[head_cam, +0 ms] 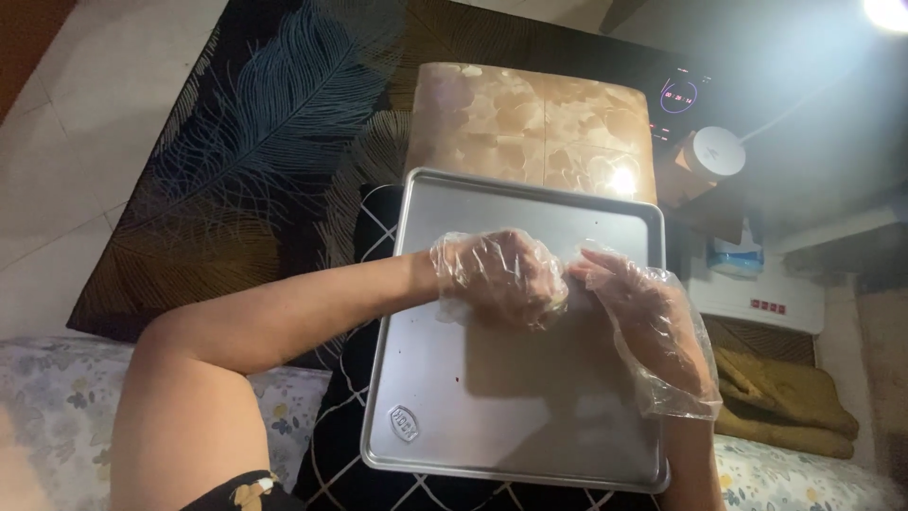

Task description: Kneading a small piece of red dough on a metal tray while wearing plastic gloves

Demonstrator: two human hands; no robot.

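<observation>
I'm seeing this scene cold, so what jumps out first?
Two hands in clear plastic gloves meet over the middle of a silver baking tray: the left hand curled, the right hand touching it at the fingertips. Behind the tray lies a shiny beige mat, and a bright light glares top right.

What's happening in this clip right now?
A person in thin clear plastic gloves has both hands together over a bare metal baking tray. The left hand is curled and meets the fingertips of the right hand above the tray's upper half; whether something small is pinched between them cannot be told. The tray lies on a dark patterned cloth, with a shiny tan board just beyond it.
</observation>
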